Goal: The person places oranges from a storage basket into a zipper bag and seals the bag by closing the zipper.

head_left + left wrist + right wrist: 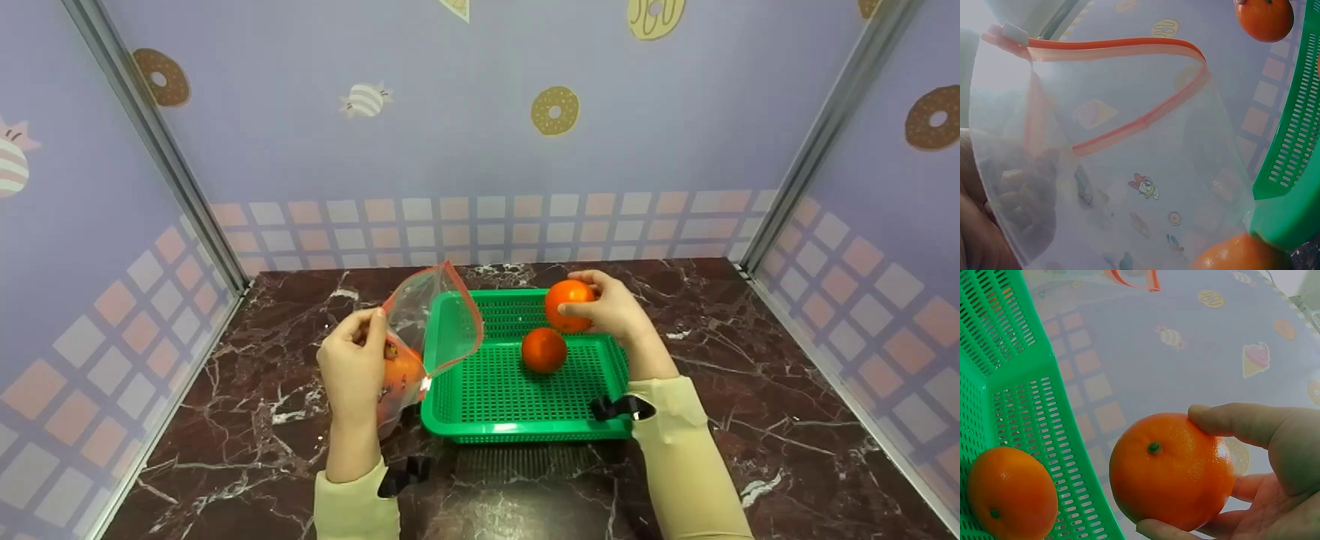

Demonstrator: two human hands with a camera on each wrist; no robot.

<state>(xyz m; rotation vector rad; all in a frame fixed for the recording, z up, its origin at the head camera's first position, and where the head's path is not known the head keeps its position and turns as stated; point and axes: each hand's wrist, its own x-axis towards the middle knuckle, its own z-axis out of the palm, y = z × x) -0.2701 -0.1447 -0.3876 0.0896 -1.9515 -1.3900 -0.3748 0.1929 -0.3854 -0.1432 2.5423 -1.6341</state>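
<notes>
My left hand [352, 367] pinches the rim of a clear zip bag [1145, 129] with a red-orange zip strip. The bag's mouth gapes toward the basket, and orange fruit [403, 373] shows through its lower part. Over the far right of the green basket [487, 429], my right hand [616, 309] grips an orange [1171, 469] between thumb and fingers, its green stem button showing in the right wrist view. Another orange [544, 350] lies in the basket, just below the held one in the head view.
The basket stands on a dark red marbled tabletop [255, 442]. Purple patterned panels [465, 150] enclose the back and both sides, with metal posts [161, 150] at the corners. The bag overlaps the basket's left rim in the head view.
</notes>
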